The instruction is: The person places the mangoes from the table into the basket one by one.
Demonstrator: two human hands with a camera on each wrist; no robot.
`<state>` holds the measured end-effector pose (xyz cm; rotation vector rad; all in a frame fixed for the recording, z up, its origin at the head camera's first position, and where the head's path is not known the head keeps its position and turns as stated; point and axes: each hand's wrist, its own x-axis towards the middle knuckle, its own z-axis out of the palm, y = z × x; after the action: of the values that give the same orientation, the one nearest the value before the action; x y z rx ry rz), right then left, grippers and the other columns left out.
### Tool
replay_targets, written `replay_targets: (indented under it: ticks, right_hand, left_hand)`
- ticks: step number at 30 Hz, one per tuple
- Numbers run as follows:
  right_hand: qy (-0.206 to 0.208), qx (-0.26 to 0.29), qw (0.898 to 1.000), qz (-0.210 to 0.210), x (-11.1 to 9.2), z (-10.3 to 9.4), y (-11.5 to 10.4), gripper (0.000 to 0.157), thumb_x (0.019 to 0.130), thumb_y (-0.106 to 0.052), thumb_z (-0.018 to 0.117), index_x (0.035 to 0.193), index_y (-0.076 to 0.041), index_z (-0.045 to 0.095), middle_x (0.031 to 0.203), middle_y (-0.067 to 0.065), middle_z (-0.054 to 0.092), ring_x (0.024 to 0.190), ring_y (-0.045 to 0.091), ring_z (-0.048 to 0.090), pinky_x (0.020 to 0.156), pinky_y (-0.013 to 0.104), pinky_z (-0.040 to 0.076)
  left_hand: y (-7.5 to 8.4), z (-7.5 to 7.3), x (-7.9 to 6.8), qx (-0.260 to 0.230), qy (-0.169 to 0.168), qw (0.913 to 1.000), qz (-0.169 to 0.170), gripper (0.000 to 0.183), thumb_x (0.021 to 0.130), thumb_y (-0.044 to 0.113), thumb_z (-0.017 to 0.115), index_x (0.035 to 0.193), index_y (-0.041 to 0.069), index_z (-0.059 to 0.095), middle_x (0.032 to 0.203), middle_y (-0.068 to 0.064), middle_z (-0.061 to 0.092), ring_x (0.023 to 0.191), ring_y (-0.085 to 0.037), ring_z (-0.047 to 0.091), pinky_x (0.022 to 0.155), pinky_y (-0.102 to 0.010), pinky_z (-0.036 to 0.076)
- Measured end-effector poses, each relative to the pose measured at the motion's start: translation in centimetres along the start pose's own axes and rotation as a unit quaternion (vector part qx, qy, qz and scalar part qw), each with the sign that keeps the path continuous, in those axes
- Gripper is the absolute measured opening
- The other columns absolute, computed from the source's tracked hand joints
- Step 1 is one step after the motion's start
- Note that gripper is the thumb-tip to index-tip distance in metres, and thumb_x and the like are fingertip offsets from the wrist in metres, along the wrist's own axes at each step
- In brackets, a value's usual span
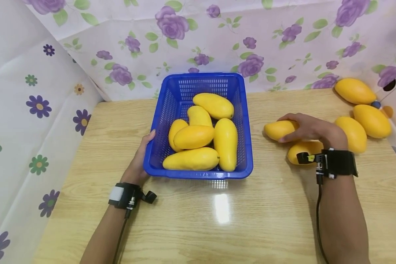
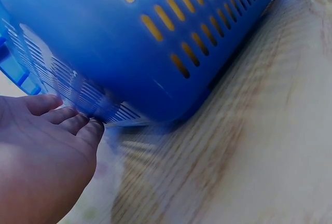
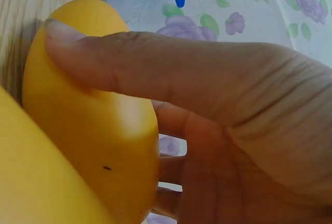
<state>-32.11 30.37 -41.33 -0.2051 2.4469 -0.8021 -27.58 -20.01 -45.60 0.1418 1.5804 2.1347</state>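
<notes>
My right hand [image 1: 305, 128] grips a yellow mango [image 1: 278, 130] at the right of the table, thumb on one side and fingers on the other. In the right wrist view the thumb lies across that mango [image 3: 88, 110]. Another mango [image 1: 303, 151] lies under the right wrist, partly hidden by it. My left hand [image 1: 140, 157] touches the left side of a blue plastic basket [image 1: 198, 175]. The left wrist view shows its extended fingers [image 2: 67, 117] against the basket's slotted outer wall [image 2: 104, 42]. Several mangoes [image 1: 194, 137] lie piled in the basket.
Several more mangoes [image 1: 371, 121] sit at the table's right end, by a dotted cloth. A flowered cloth [image 1: 198, 44] hangs along the table's back edge, and another [image 1: 39, 110] at the left. Wrist straps with small cameras and cables are on both arms.
</notes>
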Motion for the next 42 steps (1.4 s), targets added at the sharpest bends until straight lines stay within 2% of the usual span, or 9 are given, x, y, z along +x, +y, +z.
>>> replay_targets:
  ticks: [6, 14, 24, 31, 34, 39, 42]
  right_hand:
    - [0.006, 0.004, 1.0, -0.02, 0.1, 0.1, 0.3, 0.081, 0.081, -0.044, 0.077, 0.146, -0.01, 0.041, 0.145, 0.027, 0.036, 0.123, 0.045, 0.035, 0.1, 0.064, 0.027]
    - [0.022, 0.014, 1.0, -0.014, -0.1, -0.4, 0.3, 0.083, 0.082, -0.047, 0.075, 0.147, -0.011, 0.039, 0.149, 0.026, 0.034, 0.127, 0.045, 0.032, 0.101, 0.065, 0.024]
    - [0.012, 0.032, 0.999, 0.002, -0.5, 0.1, 0.8, 0.089, 0.082, -0.049, 0.074, 0.153, -0.015, 0.033, 0.156, 0.027, 0.023, 0.136, 0.05, 0.022, 0.101, 0.071, 0.018]
    - [0.021, 0.035, 0.998, -0.044, 0.3, 0.1, 0.7, 0.084, 0.085, -0.036, 0.074, 0.153, -0.01, 0.033, 0.153, 0.028, 0.028, 0.133, 0.047, 0.027, 0.103, 0.067, 0.021]
    - [0.026, 0.04, 0.998, -0.049, 0.6, 0.2, 0.4, 0.081, 0.087, -0.035, 0.074, 0.153, -0.009, 0.034, 0.151, 0.027, 0.033, 0.13, 0.045, 0.032, 0.103, 0.064, 0.023]
    - [0.027, 0.051, 0.997, -0.046, 1.0, 0.4, -0.2, 0.08, 0.086, -0.037, 0.073, 0.152, -0.01, 0.035, 0.149, 0.026, 0.036, 0.127, 0.042, 0.035, 0.103, 0.061, 0.026]
    - [0.028, 0.053, 0.997, -0.041, 1.0, 0.3, -0.1, 0.081, 0.086, -0.039, 0.073, 0.152, -0.011, 0.035, 0.151, 0.026, 0.034, 0.131, 0.044, 0.032, 0.105, 0.064, 0.023]
  left_hand:
    - [0.0, 0.2, 0.0, 0.002, -0.006, 1.0, -0.003, 0.067, 0.101, 0.055, 0.034, 0.159, 0.03, 0.014, 0.16, -0.006, 0.022, 0.142, -0.027, 0.028, 0.114, -0.051, 0.021]
    - [0.2, 0.5, 0.4, -0.007, -0.01, 0.9999, 0.003, 0.067, 0.101, 0.055, 0.035, 0.159, 0.03, 0.015, 0.159, -0.006, 0.024, 0.14, -0.027, 0.029, 0.113, -0.05, 0.022]
    - [0.5, 0.9, 0.8, -0.016, -0.01, 0.9998, -0.002, 0.065, 0.102, 0.053, 0.035, 0.159, 0.028, 0.018, 0.158, -0.008, 0.026, 0.14, -0.027, 0.03, 0.114, -0.05, 0.022]
    - [1.3, 0.7, 0.8, 0.001, -0.008, 0.9999, 0.008, 0.064, 0.102, 0.054, 0.033, 0.159, 0.03, 0.017, 0.158, -0.007, 0.025, 0.14, -0.027, 0.029, 0.114, -0.051, 0.022]
    - [1.3, 0.5, 0.7, 0.004, -0.002, 1.0, -0.001, 0.064, 0.101, 0.055, 0.033, 0.159, 0.032, 0.015, 0.159, -0.005, 0.023, 0.141, -0.027, 0.028, 0.114, -0.051, 0.021]
    - [0.4, 0.2, 0.1, -0.006, 0.016, 0.9997, -0.016, 0.066, 0.1, 0.057, 0.035, 0.159, 0.034, 0.015, 0.16, -0.003, 0.023, 0.141, -0.026, 0.028, 0.114, -0.05, 0.022]
    - [0.1, 0.4, -0.1, -0.008, 0.016, 0.9998, -0.013, 0.066, 0.1, 0.058, 0.036, 0.158, 0.035, 0.017, 0.159, -0.002, 0.024, 0.142, -0.027, 0.028, 0.114, -0.05, 0.022]
